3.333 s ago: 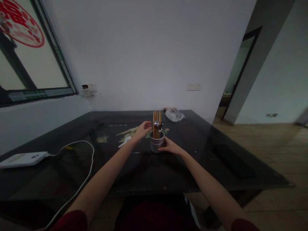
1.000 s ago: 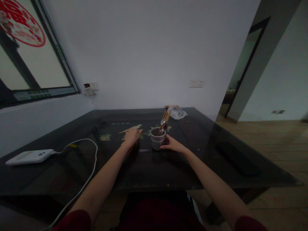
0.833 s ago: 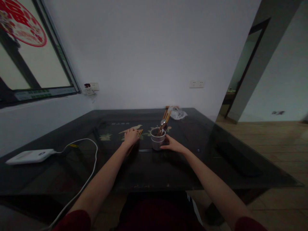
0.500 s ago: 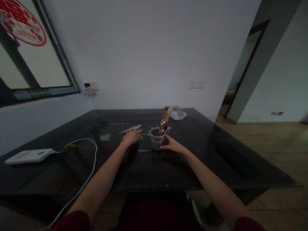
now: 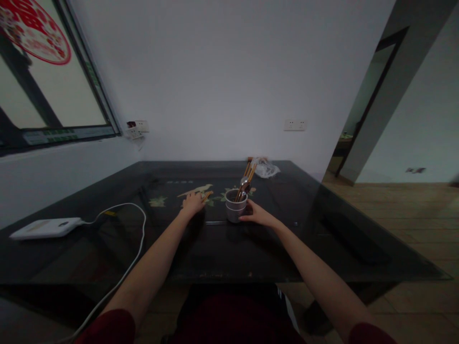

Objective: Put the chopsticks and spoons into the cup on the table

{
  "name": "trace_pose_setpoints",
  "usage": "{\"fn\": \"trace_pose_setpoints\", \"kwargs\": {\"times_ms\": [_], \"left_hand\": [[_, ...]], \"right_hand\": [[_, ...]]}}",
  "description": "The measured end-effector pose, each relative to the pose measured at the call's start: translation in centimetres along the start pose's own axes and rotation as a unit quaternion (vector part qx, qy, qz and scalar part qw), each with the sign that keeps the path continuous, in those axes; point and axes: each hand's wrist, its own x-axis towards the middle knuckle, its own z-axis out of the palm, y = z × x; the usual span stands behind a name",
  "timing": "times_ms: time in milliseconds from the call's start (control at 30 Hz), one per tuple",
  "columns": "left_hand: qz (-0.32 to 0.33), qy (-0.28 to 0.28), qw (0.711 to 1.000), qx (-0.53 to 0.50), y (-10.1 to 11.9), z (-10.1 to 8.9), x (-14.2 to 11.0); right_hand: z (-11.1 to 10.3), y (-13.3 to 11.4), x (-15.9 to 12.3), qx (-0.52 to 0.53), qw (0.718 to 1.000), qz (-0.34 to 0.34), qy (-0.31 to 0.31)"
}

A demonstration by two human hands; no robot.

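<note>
My left hand (image 5: 193, 203) is low over the dark tabletop, left of the cup, its fingers closed around several wooden chopsticks (image 5: 207, 196). Their tips stick out to the right of the fingers; the rest is covered by the hand. A grey utensil cup (image 5: 234, 211) stands upright in front of me. Steadying its right side, my right hand (image 5: 256, 213) has thumb and fingers around the wall. Inside the cup, other chopsticks (image 5: 251, 170) lean to the right together with metal spoons (image 5: 244, 181). The white spoon seen earlier is hidden from view now.
A clear plastic bag (image 5: 266, 168) lies at the table's back edge by the wall. On the left is a white device (image 5: 46, 228) with a white cable (image 5: 144, 222) running off the front. A dark flat object (image 5: 355, 239) lies to the right on the table (image 5: 229, 260).
From beside the upright chopsticks in the cup, my left hand has moved left and down with several of them. The ones left inside now lean right. My right hand stays on the cup.
</note>
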Motion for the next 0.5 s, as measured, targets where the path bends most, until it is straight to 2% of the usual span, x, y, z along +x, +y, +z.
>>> {"fn": "trace_pose_setpoints", "kwargs": {"times_ms": [500], "left_hand": [[-0.027, 0.013, 0.999, 0.03, -0.05, -0.53, -0.54]], "right_hand": [[-0.14, 0.51, 0.19, 0.0, 1.0, 0.002, 0.004]]}}
